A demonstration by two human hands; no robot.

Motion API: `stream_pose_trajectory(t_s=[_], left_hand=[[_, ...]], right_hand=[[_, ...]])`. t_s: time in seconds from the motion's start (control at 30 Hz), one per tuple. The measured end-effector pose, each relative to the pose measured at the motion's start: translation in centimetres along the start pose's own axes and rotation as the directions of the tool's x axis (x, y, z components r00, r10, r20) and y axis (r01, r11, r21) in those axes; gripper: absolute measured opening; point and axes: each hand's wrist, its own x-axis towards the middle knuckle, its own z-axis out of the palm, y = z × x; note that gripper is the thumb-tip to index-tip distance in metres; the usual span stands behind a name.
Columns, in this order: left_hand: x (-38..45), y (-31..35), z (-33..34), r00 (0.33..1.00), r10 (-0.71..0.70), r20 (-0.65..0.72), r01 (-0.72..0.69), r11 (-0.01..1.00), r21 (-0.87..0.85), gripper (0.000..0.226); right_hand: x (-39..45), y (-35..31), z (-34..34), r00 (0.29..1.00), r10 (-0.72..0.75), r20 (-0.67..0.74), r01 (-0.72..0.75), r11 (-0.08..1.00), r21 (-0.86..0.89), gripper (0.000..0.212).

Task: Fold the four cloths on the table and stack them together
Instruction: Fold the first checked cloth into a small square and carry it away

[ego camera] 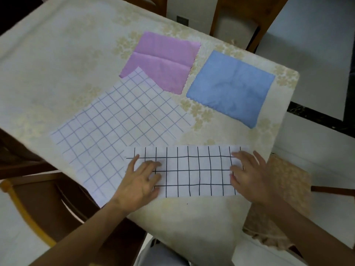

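Observation:
A white cloth with a black grid lies as a long folded strip near the table's front edge. My left hand presses flat on its left end and my right hand presses flat on its right end, fingers spread. A larger white cloth with a thin blue grid lies spread out behind it to the left, its far corner over a pink cloth. A blue cloth lies flat at the right, apart from the others.
The table wears a cream floral cover. Wooden chairs stand at the far side, at the left and at the right, the last with a beige cushion. The table's right corner is near the blue cloth.

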Motion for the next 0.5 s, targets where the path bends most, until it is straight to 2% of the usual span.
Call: stream_pose_trajectory(t_s=[0.1,0.3,0.5], left_hand=[[-1.0,2.6,0.8,0.995,0.043,0.088,-0.047,0.998,0.039,0.032],[-1.4,3.8,1.5,0.975,-0.066,0.210,0.044,0.993,0.106,0.043],[-2.7,3.3,2.0,0.981,-0.113,0.161,0.086,0.982,0.167,0.039]], right_hand=[[-2.3,-2.0,-0.4,0.996,-0.086,-0.021,0.087,0.996,0.007,0.012],[-4.6,-3.3,0.0,0.989,-0.145,0.018,0.145,0.989,-0.033,0.011],[-5.6,-3.7,1.4,0.984,-0.171,-0.052,0.162,0.977,-0.139,0.017]])
